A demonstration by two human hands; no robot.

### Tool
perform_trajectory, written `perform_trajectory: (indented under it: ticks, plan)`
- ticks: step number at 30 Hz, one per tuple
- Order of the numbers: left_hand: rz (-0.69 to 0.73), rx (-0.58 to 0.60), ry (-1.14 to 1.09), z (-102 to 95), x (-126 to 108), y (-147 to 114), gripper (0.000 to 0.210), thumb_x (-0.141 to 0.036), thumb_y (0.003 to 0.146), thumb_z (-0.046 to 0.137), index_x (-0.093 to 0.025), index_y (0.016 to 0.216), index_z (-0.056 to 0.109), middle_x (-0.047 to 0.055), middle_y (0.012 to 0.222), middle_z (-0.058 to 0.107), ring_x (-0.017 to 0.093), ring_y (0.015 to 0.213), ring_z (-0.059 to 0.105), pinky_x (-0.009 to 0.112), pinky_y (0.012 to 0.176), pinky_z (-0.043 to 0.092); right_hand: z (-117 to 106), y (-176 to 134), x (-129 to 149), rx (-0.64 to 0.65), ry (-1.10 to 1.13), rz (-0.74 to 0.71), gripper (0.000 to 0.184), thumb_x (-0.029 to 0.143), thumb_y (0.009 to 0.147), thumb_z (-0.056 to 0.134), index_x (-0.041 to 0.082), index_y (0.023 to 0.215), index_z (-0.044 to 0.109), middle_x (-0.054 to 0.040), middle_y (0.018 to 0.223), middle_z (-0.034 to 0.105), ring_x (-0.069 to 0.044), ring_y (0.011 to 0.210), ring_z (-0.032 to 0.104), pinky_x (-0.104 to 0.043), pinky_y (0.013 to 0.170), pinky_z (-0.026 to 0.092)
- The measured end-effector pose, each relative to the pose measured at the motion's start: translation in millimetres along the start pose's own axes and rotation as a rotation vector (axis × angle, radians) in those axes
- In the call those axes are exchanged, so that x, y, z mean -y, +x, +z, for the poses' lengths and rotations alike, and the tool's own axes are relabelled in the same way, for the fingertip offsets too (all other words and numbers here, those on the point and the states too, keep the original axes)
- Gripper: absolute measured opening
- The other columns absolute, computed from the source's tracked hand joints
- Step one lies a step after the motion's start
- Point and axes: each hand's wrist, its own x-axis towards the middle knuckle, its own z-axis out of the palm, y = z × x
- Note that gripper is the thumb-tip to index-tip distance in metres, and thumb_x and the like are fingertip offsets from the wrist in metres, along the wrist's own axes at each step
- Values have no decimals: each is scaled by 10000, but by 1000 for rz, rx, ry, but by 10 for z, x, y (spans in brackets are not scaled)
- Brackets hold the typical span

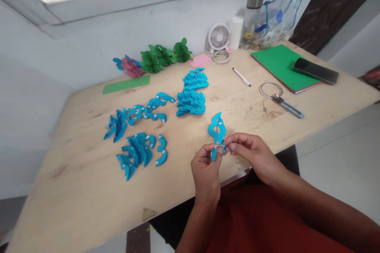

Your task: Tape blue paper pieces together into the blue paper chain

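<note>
Between my two hands, near the table's front edge, is a folded blue paper cutout [217,128] with a hole and small white patches on it. My left hand [208,166] pinches its lower left part. The fingers of my right hand [252,150] are closed on its lower right edge. Just beyond stand two bunched stacks of blue paper cutouts [191,102]. Off to the left lie more folded blue cutouts with white patches, in a back row [136,112] and a front cluster [138,150].
Along the wall sit green paper honeycomb shapes [162,55], a pink one [132,66], a small fan [219,36], a tape roll [221,56] and a bottle [251,21]. At right are a pen [241,77], a green folder [282,63], a phone [316,70] and a cutter [287,106].
</note>
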Motion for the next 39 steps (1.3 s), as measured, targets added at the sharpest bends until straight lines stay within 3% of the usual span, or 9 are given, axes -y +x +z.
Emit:
perform_trajectory:
  ticks: [6,16,20,27,35,39]
  plan:
    - [42,19,26,-14,11,-1,94,-254,700,739,-183,704,678,-10,643,657,125,686,609,248,717,487,5,4,5,-4,29,48,70,226,737,643,192,766,698,21,664,638,-99,643,553,-239,648,421]
    - [64,20,-8,-6,-1,0,89,-256,680,759,-194,697,697,-26,637,658,100,649,597,227,711,500,26,3,3,-18,-104,-66,116,270,768,621,180,737,688,-3,726,673,-119,684,606,-269,699,482]
    - [55,23,-18,-7,-3,1,91,-266,685,759,-200,699,698,-36,630,652,90,653,593,212,718,491,29,-19,-15,-30,-252,-171,133,242,805,578,189,800,700,-14,740,668,-141,720,619,-284,692,490]
    - [24,20,-48,6,-38,-4,121,-279,685,760,-184,700,687,-22,654,664,97,685,595,203,711,465,50,-78,-15,-68,-491,-482,217,143,836,533,227,919,716,-27,782,647,-150,751,621,-291,686,499]
    - [-40,46,-138,30,-69,-6,128,-249,685,749,-173,665,648,-26,613,633,103,656,577,228,728,446,17,-116,-66,-75,-619,-691,349,66,846,504,254,1082,678,-45,854,624,-146,772,602,-291,667,500]
    - [-61,60,-164,37,-71,-16,122,-236,691,737,-174,660,637,-21,631,633,113,674,577,247,747,443,-11,-110,-78,-55,-614,-701,362,57,840,506,253,1093,676,-45,855,623,-144,767,604,-286,664,499]
